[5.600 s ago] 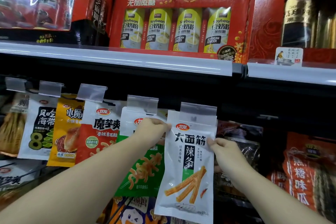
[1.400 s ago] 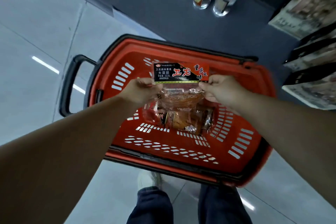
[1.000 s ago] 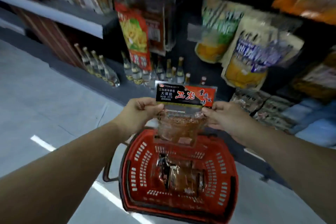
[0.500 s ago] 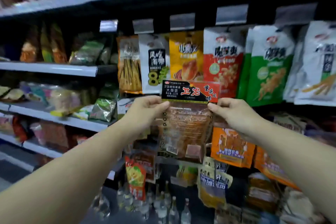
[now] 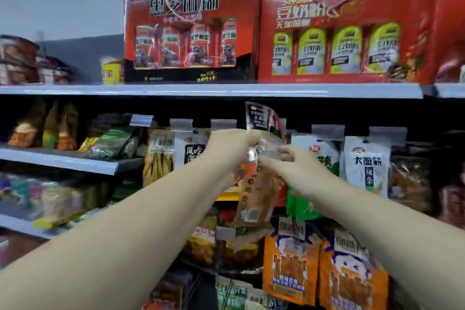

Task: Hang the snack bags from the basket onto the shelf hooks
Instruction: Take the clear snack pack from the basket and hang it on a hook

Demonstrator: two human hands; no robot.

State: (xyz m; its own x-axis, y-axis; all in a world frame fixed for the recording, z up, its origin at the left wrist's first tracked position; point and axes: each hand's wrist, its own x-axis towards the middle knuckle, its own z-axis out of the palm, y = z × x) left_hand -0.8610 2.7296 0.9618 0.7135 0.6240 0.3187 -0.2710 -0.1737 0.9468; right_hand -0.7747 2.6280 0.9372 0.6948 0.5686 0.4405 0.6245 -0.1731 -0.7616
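Head view only — blurred by motion. Clear snack bag (image 5: 261,171) with a dark header card being held up in the middle of the scene, in front of the row of hanging packs, its header card twisted and reaching up to just under the grey shelf edge (image 5: 211,90). Left hand (image 5: 231,145) gripping the bag's upper left edge, fingers curled round the film. Right hand (image 5: 289,161) pinching the bag from the right side just below the header, fingertips closing on the film near the left hand. Both forearms stretching up from the near corners toward the far shelving.

Hanging behind and beside the held bag: a row of snack packs under clear price-tag flaps (image 5: 327,129) — a white pack with dark characters (image 5: 366,168) at the right, a green-and-white pack (image 5: 320,158) just right of the right hand, a pack of yellowish sticks (image 5: 159,156) at the left. Whether the held bag's hole is on a hook — not possible to tell, the top being smeared.

Sitting above on the shelf: a red gift box with four red cans (image 5: 191,27) and, touching its right side, a red gift box with four yellow-green cans (image 5: 339,30). Hanging lower right, nearer: two orange packs (image 5: 292,264). Lying on the stepped shelves far left: blurred mixed bags (image 5: 105,141).
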